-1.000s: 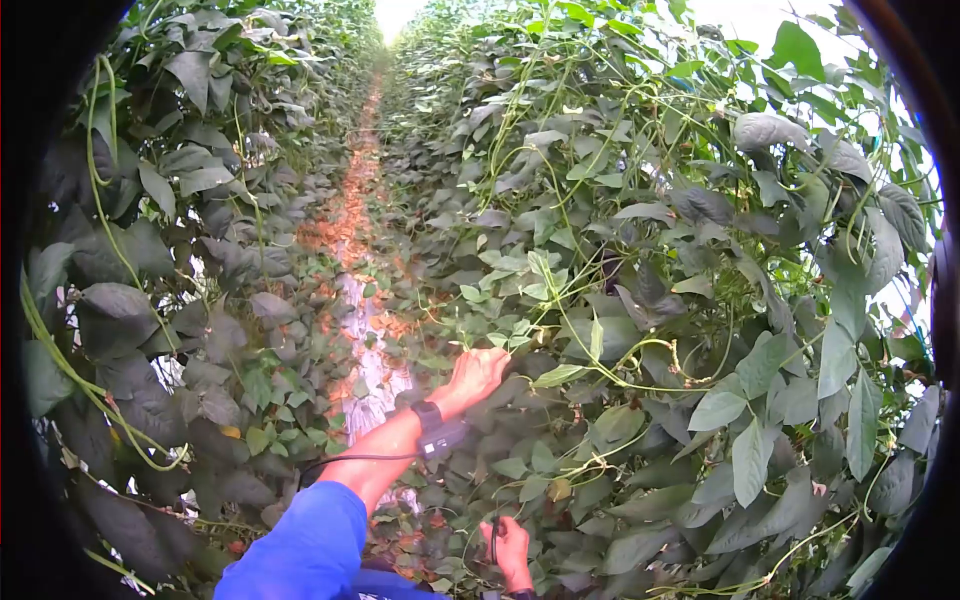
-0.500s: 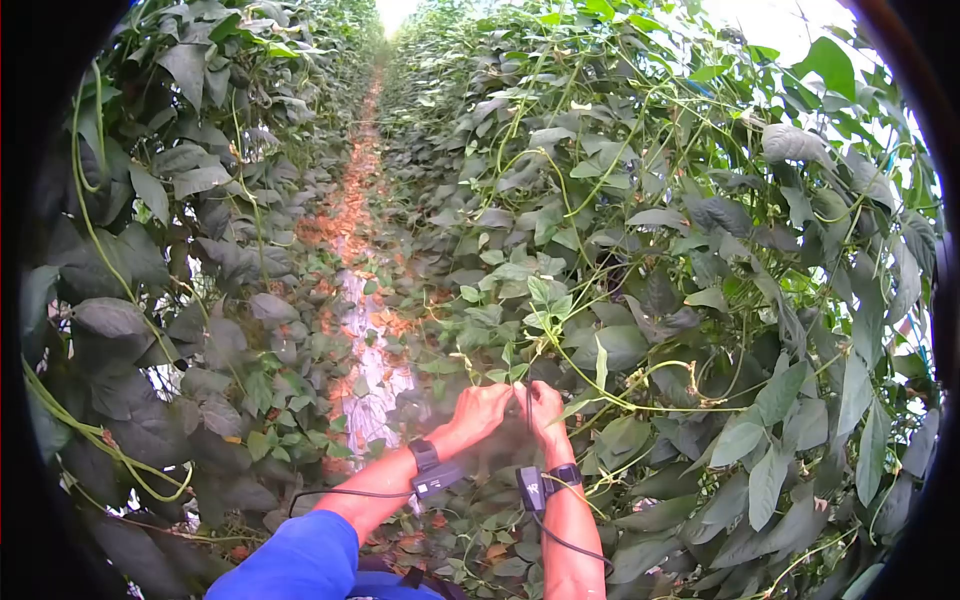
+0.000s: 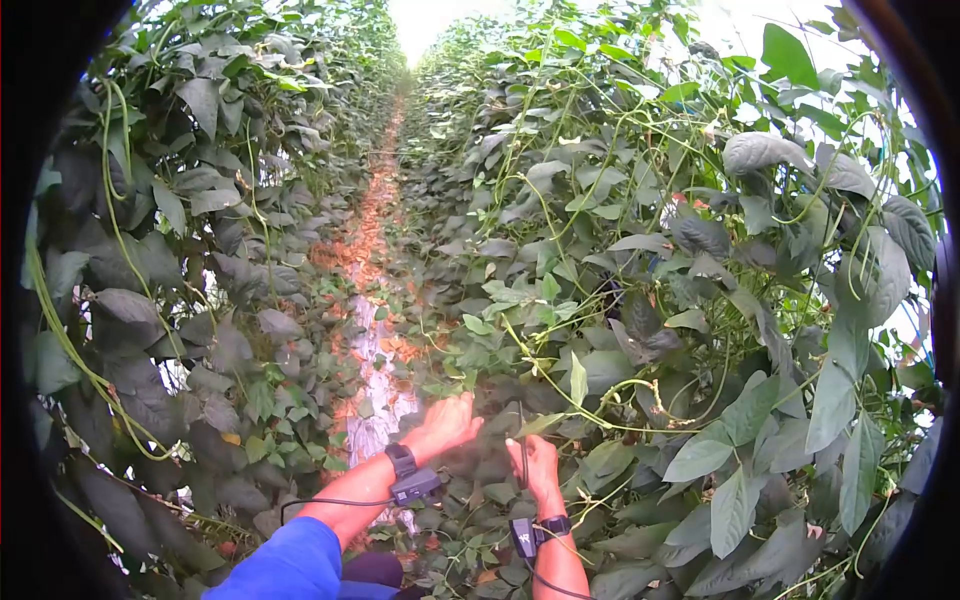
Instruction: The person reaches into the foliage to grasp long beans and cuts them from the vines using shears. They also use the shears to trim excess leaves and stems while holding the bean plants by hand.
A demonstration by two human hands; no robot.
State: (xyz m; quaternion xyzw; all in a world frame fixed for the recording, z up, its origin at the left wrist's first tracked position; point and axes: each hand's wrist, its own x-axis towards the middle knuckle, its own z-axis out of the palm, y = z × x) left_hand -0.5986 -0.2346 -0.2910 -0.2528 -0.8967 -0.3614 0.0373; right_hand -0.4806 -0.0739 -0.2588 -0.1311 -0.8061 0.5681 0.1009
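Note:
My left hand (image 3: 447, 424) is closed, its fingers curled beside the low leaves. A bit of green shows at its fingertips, and I cannot make out whether it is held. To the right and slightly lower, my right hand (image 3: 538, 464) has its fingers bent around a thin dark strip (image 3: 523, 447) standing nearly upright. A green leaf (image 3: 541, 424) lies just above that hand. Pale green vine stems (image 3: 560, 390) arch over it to the right. The two hands are apart.
Tall leafy rows stand on the left (image 3: 130, 300) and right (image 3: 780, 420). Between them runs a narrow path (image 3: 370, 360) with brown litter and a pale strip. Long stems (image 3: 75, 350) hang at the left. Cabled wrist devices (image 3: 415, 485) are strapped to both forearms.
The hands were together at a shoot and have separated. My left hand has moved left and slightly down; my right hand has dropped lower. The vine tip beside them has shifted.

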